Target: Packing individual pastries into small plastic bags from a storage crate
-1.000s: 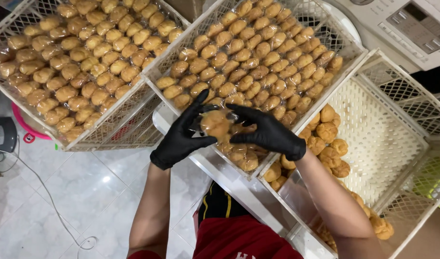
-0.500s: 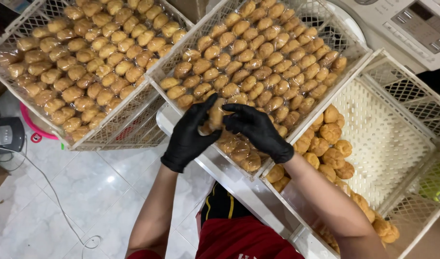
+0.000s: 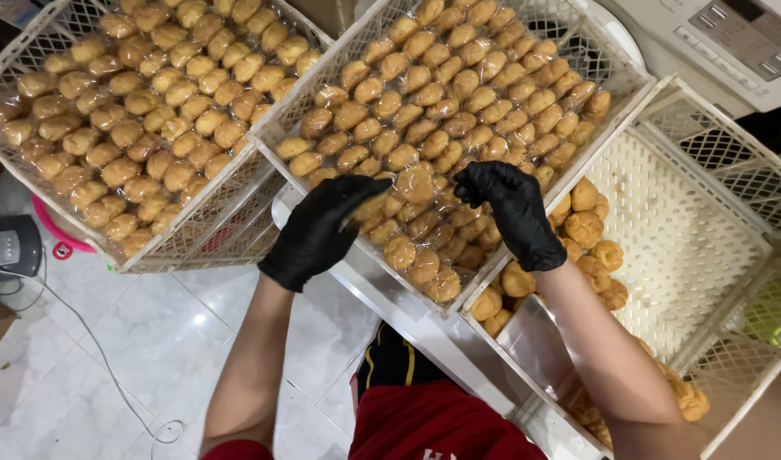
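Note:
Both my hands wear black gloves. My left hand [image 3: 322, 228] and my right hand [image 3: 511, 211] hover over the near corner of the middle white crate [image 3: 629, 81], which is packed with golden cream puffs [image 3: 441, 111]. Together they pinch a clear plastic bag of puffs [image 3: 414, 183] from either side, the left at its left edge, the right at its top right. More bagged puffs lie under it at the crate's near end.
A second white crate [image 3: 198, 234] full of puffs sits to the left. A right-hand white crate [image 3: 688, 230] holds a few loose puffs [image 3: 590, 230]. A white appliance [image 3: 731, 43] stands at the top right. Tiled floor, a cable [image 3: 92, 341] and a dark device [image 3: 7, 247] lie at left.
My hands have spread apart from a tight grip around the bag of puffs. The bag now shows between them, resting lower on the crate.

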